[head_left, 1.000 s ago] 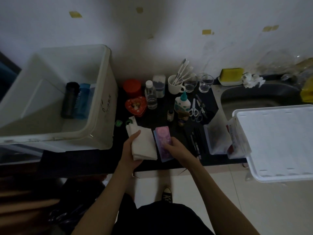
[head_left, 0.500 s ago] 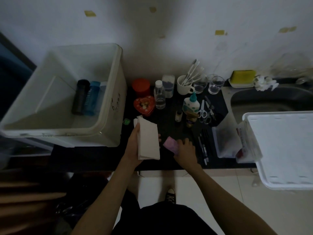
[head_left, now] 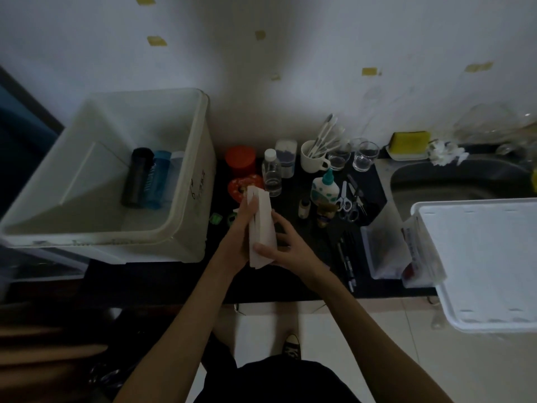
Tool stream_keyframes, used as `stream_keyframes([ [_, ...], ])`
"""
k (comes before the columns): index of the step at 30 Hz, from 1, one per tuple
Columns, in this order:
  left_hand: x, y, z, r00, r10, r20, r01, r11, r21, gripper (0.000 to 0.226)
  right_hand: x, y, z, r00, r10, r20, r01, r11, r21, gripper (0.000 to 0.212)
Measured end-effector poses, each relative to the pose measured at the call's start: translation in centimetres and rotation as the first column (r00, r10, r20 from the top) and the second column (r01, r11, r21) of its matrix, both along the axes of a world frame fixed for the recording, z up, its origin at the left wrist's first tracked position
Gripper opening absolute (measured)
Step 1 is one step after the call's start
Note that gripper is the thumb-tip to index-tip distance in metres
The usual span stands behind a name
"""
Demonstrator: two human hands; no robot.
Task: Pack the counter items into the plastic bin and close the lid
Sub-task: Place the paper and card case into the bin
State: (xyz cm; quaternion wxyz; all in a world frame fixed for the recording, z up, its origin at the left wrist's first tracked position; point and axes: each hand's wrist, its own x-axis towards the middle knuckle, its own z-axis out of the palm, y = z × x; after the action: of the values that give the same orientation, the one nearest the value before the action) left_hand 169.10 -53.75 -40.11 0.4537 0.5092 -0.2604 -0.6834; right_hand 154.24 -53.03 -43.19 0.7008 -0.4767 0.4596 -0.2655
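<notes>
The open plastic bin (head_left: 186, 228) stands at the left of the dark counter, with three bottles (head_left: 151, 178) lying inside. A white folded stack (head_left: 263, 225) is held upright between both hands above the counter's front, to the right of the bin. My left hand (head_left: 244, 231) grips its left side and my right hand (head_left: 286, 245) grips its lower right, thumb across the front. The pink pack from before is hidden behind the stack. The white lid (head_left: 482, 263) lies at the right over the sink edge.
Behind the hands stand a red jar (head_left: 240, 159), a heart tin (head_left: 241, 186), a clear bottle (head_left: 272, 173), a mug with utensils (head_left: 312, 158), glasses (head_left: 364, 155), glue (head_left: 325, 189), scissors (head_left: 345, 202), pens (head_left: 347, 257) and a clear pouch (head_left: 383, 251).
The left hand lifted the white stack off the counter and turned it upright. The right hand picked up the pink pack and moved in against the stack.
</notes>
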Motion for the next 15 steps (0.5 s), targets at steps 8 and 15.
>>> stream_keyframes([
  [8, 0.3, -0.2, 2.6, 0.981, -0.029, 0.192, 0.084, 0.956, -0.282, 0.044, -0.5, -0.3, 2.2, 0.992, 0.126, 0.012, -0.122, 0.979, -0.165, 0.088],
  [15, 1.7, -0.5, 6.0, 0.915, 0.097, 0.391, 0.102, 0.884, -0.456, 0.055, 0.6, -0.9, 4.9, 0.982, 0.185, 0.046, -0.169, 0.958, -0.230, 0.088],
])
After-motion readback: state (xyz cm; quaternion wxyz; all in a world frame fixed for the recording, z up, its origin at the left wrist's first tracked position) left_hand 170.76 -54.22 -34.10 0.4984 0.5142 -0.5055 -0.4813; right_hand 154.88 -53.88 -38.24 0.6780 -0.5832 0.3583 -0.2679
